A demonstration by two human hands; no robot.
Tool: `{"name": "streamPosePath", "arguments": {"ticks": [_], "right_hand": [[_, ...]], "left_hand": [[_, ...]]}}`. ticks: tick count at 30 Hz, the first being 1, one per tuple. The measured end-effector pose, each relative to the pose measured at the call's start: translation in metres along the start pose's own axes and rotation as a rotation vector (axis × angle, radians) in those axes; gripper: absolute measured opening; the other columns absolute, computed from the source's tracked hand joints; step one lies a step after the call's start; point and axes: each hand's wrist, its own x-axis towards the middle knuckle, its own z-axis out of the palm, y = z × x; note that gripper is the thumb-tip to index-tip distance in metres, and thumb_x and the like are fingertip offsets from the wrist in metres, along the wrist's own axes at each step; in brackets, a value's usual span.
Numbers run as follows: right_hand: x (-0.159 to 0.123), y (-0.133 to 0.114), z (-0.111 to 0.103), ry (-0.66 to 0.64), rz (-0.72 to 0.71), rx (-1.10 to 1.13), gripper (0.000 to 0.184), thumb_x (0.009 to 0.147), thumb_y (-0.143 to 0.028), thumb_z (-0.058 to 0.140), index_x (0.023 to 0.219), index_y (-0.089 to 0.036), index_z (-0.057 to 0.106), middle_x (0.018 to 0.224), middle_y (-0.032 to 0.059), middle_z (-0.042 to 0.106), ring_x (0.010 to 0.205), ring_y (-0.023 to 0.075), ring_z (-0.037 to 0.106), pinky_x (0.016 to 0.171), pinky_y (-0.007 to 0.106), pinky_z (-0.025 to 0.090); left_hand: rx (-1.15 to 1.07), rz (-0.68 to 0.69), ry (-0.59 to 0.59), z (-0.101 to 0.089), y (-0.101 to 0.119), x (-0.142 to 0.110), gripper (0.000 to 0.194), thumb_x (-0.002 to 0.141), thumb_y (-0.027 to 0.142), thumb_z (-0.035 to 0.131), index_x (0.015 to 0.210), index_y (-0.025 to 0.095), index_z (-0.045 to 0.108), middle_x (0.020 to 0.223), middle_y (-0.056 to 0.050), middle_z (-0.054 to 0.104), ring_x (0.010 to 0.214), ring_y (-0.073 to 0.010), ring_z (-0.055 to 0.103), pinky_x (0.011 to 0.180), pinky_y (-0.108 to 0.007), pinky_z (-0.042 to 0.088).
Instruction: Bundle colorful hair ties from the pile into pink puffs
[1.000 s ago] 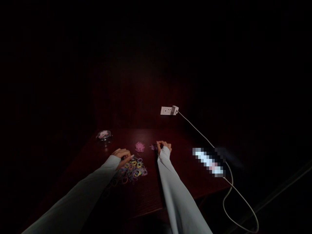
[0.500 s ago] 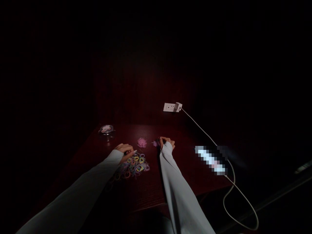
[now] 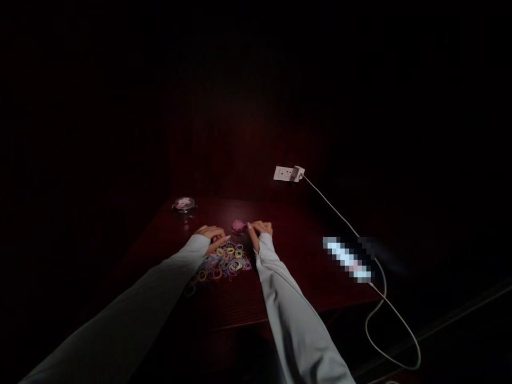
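A heap of small coloured elastic bands (image 3: 224,262) lies on the dark red table (image 3: 304,277). My left hand (image 3: 214,235) rests at the heap's far left edge, fingers curled and pinched; what they hold is too small to make out. My right hand (image 3: 259,230) is just right of the heap, fingers bent down on the table beside a small pink pile of bands (image 3: 239,225). Both arms wear pale long sleeves.
A small glass jar (image 3: 184,208) stands at the table's back left. A white wall socket with a charger (image 3: 288,173) sits behind; its white cable (image 3: 380,298) runs to a blurred-out device (image 3: 349,258) at the right and loops off the table edge.
My right hand has moved left, from the small purple bunch to beside the pink pile. My left hand has shifted slightly forward along the heap. The view has panned a little.
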Motion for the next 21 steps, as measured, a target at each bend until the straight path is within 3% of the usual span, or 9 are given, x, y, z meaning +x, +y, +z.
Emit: {"name": "streamPosePath", "arguments": {"ticks": [5, 11, 16, 20, 21], "right_hand": [[-0.021, -0.033, 0.014, -0.231, -0.231, -0.025, 0.023, 0.105, -0.037, 0.066, 0.089, -0.028, 0.081, 0.103, 0.0048, 0.079, 0.108, 0.0253, 0.056, 0.100, 0.042, 0.040], [-0.022, -0.033, 0.018, -0.281, -0.249, -0.080, 0.027, 0.106, -0.034, 0.066, 0.082, -0.027, 0.076, 0.108, 0.0051, 0.077, 0.108, 0.0253, 0.055, 0.096, 0.041, 0.039], [-0.006, -0.005, 0.003, -0.077, -0.200, -0.125, 0.030, 0.109, -0.032, 0.058, 0.087, -0.025, 0.077, 0.108, 0.0049, 0.075, 0.109, 0.0239, 0.052, 0.099, 0.040, 0.038], [0.014, 0.021, -0.017, 0.096, 0.079, -0.175, 0.025, 0.102, -0.035, 0.068, 0.081, -0.022, 0.075, 0.107, 0.0083, 0.074, 0.108, 0.0269, 0.052, 0.098, 0.043, 0.038], [0.018, 0.027, -0.020, 0.126, 0.130, -0.183, 0.024, 0.100, -0.035, 0.070, 0.080, -0.022, 0.075, 0.106, 0.0093, 0.073, 0.109, 0.0280, 0.052, 0.099, 0.044, 0.038]], "left_hand": [[0.042, -0.015, 0.093, 0.007, 0.001, 0.000, 0.036, 0.101, 0.044, 0.047, 0.078, 0.022, 0.063, 0.076, -0.001, 0.071, 0.073, -0.0184, 0.059, 0.081, -0.032, 0.043], [-0.011, -0.035, 0.043, -0.002, 0.005, -0.003, 0.032, 0.100, 0.044, 0.051, 0.081, 0.022, 0.064, 0.080, -0.002, 0.073, 0.076, -0.0194, 0.061, 0.082, -0.032, 0.044], [-0.036, -0.056, 0.116, 0.000, 0.004, -0.001, 0.039, 0.099, 0.049, 0.048, 0.073, 0.022, 0.059, 0.073, 0.000, 0.068, 0.070, -0.0178, 0.058, 0.079, -0.032, 0.042], [-0.114, -0.099, 0.190, 0.000, 0.000, 0.002, 0.045, 0.098, 0.056, 0.050, 0.070, 0.021, 0.059, 0.068, 0.001, 0.065, 0.067, -0.0156, 0.055, 0.077, -0.030, 0.043], [-0.149, -0.096, 0.160, -0.002, 0.000, 0.002, 0.046, 0.098, 0.057, 0.051, 0.071, 0.021, 0.061, 0.069, 0.001, 0.066, 0.067, -0.0156, 0.056, 0.075, -0.029, 0.044]]}}
